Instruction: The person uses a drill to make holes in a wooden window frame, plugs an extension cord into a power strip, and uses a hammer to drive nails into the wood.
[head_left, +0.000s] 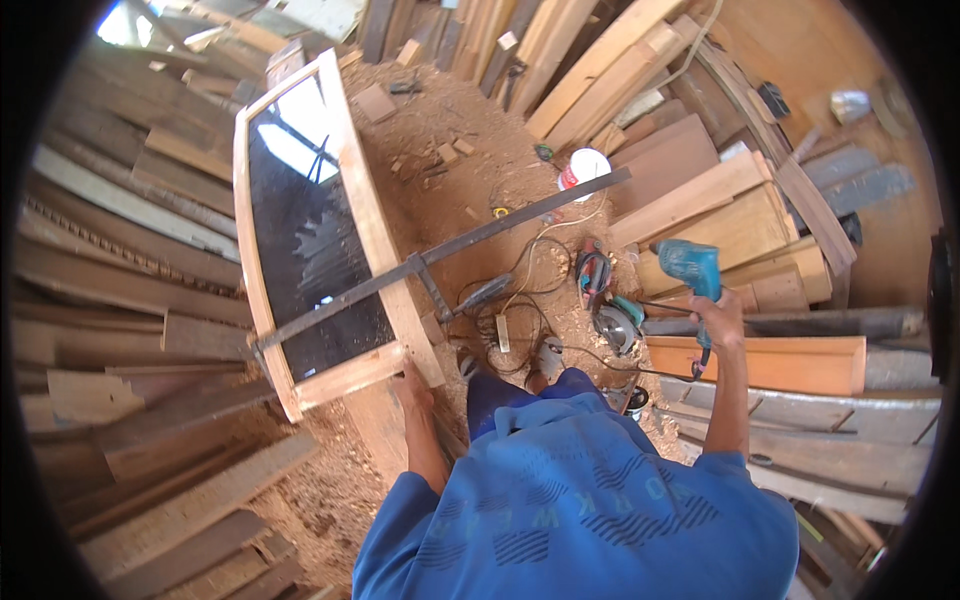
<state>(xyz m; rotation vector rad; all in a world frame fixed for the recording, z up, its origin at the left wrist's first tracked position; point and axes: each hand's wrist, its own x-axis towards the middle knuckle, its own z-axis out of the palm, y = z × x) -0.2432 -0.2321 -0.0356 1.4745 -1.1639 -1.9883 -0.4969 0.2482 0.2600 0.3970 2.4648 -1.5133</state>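
My right hand is closed round the grip of a teal power drill, raised off to the right with its front end to the left. A pale wooden frame with a dark glass panel stands tilted at the left. A long dark metal bar clamp crosses it, one end at the far-left stile, its sliding jaw beside the right stile. My left hand grips the frame's near right corner; some of its fingers are hidden by the wood.
A circular saw and a red-and-black power tool lie on the sawdust-covered floor amid tangled cords. Beyond them stands a white bucket. Stacked boards line the left; more planks lie at the right. An orange-brown board is below the drill.
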